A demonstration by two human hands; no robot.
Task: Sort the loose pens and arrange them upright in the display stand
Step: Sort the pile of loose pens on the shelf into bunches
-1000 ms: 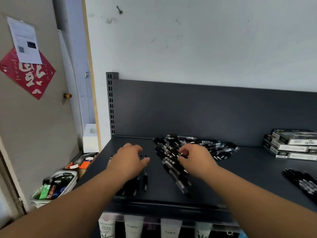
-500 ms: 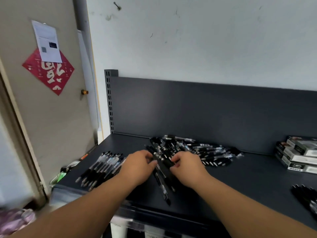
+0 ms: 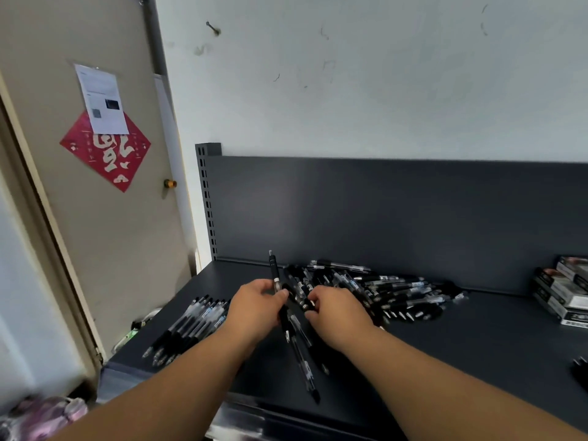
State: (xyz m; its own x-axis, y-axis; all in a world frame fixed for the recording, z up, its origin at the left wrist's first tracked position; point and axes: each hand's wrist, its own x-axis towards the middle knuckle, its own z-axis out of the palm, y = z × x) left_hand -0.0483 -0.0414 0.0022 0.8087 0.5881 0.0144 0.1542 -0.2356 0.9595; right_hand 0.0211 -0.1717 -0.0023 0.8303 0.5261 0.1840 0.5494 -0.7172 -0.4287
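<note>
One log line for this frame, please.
phase: sorting; left hand: pinches one pen, tilted up; right hand: curled on pen pile; pen row: left on shelf; stand: not visible

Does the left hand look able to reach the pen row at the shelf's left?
Probably yes: the pen row lies beside the left hand, nothing between, though it grips a pen.

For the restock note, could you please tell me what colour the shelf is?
The shelf is dark grey; the head view shows it.
</note>
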